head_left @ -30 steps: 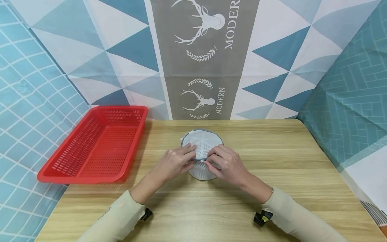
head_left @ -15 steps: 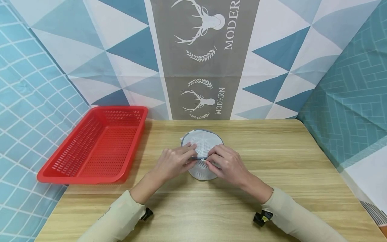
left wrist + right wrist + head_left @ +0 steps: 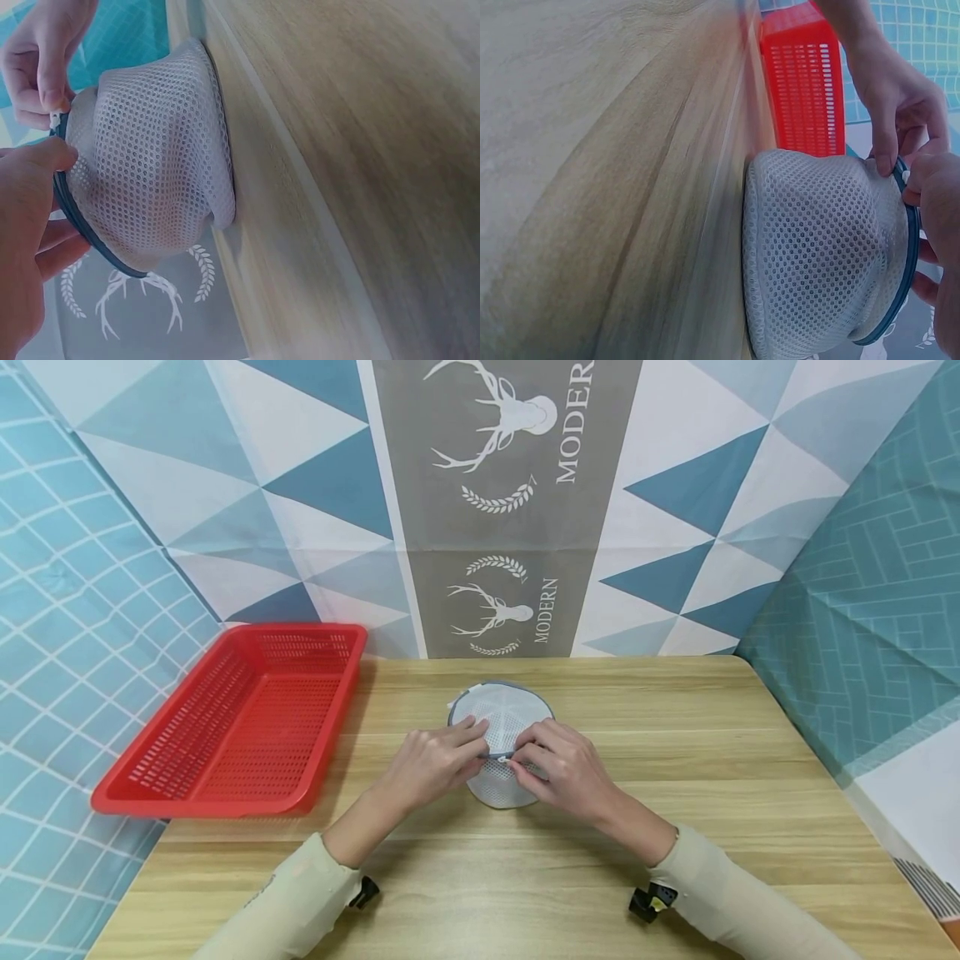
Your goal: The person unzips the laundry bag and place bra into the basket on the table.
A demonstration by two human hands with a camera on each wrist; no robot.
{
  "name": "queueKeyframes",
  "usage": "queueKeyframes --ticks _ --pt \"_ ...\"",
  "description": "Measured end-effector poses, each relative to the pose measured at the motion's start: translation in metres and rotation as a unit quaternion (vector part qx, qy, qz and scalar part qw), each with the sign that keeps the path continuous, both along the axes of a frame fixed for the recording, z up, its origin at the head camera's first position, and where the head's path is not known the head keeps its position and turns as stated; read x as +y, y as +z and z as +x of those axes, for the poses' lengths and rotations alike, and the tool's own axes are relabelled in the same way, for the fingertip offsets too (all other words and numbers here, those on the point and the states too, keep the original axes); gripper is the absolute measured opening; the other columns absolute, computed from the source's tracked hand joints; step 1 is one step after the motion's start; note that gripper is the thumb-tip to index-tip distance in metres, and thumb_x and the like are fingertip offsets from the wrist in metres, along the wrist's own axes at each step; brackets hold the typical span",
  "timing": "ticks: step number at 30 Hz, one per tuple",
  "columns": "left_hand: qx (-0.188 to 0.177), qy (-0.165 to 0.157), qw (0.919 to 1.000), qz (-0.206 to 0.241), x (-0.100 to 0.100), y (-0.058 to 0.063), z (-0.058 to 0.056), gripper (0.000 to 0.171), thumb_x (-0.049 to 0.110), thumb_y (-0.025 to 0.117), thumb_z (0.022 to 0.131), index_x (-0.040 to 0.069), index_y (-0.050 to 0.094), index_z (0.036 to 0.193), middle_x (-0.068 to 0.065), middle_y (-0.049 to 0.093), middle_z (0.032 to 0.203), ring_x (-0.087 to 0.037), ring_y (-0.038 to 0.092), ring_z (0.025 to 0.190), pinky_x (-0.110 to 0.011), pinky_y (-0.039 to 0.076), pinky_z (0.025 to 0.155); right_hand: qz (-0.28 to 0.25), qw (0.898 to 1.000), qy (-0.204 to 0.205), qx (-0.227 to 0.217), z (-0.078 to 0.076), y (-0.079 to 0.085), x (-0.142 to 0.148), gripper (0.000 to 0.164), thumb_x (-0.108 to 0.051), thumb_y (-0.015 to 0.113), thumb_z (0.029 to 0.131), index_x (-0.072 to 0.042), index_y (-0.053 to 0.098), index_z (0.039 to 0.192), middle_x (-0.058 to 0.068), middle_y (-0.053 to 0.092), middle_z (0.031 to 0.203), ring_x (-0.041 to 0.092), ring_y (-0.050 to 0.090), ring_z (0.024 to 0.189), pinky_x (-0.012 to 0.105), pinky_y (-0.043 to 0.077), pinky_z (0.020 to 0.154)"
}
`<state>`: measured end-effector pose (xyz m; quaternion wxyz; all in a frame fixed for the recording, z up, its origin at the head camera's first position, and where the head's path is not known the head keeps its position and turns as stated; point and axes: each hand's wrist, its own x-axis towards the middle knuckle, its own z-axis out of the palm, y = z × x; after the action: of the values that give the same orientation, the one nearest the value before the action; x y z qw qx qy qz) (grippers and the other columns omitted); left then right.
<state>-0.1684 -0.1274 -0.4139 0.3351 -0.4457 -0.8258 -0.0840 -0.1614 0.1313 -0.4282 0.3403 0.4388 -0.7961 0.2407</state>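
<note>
While the round white mesh bag sits base-down near the middle of the pale wood-grain surface, all the action is at its near edge! Here's the dark blue zipper-like rim, and on it the small white zip pull, a tiny target. The left hand pinches the rim, thumb on one face, fingers behind; just beside it, the right hand has thumb and forefinger together on the pull. Good handling here, I'd judge, means the left bracing the rim taut and the right drawing the pull along its curve, never across it. Which way it should run, I cannot tell. Soft mesh could pucker or catch, so small, even strokes, fingertips clear of the track! Out to the left, well apart, waits the red rectangular plastic basket, touched by neither hand.
</note>
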Motion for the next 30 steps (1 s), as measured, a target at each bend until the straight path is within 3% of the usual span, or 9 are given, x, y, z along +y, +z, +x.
queueKeyframes --ticks 17,27,30 --pt "-0.009 -0.012 0.9998 0.014 -0.0039 -0.0029 -0.0019 0.025 0.012 0.098 0.082 0.015 0.076 0.092 -0.013 0.088 0.121 -0.032 0.088 0.108 -0.030 0.063 0.056 -0.005 1.000 -0.002 0.004 -0.0013 -0.0042 0.0014 0.012 -0.009 0.091 0.086 -0.011 0.080 0.086 0.000 0.076 0.097 0.015 0.070 0.089 0.031 0.059 0.072" --pt "0.001 -0.012 0.9996 0.025 -0.0039 -0.0004 -0.0027 0.030 0.014 0.100 0.079 0.013 0.076 0.096 -0.014 0.087 0.119 -0.033 0.088 0.105 -0.022 0.045 0.043 -0.011 1.000 -0.002 0.004 -0.0012 -0.0003 -0.0002 0.012 -0.006 0.091 0.085 -0.011 0.080 0.086 0.000 0.076 0.096 0.014 0.070 0.087 0.030 0.058 0.071" --pt "0.008 -0.011 0.9996 0.026 -0.0027 0.0003 -0.0028 0.033 0.018 0.103 0.079 0.015 0.076 0.098 -0.013 0.088 0.119 -0.032 0.088 0.104 -0.022 0.044 0.043 -0.014 1.000 0.001 0.006 -0.0018 0.0013 -0.0017 0.013 -0.005 0.091 0.085 -0.011 0.080 0.086 0.000 0.076 0.096 0.014 0.070 0.086 0.030 0.058 0.071"
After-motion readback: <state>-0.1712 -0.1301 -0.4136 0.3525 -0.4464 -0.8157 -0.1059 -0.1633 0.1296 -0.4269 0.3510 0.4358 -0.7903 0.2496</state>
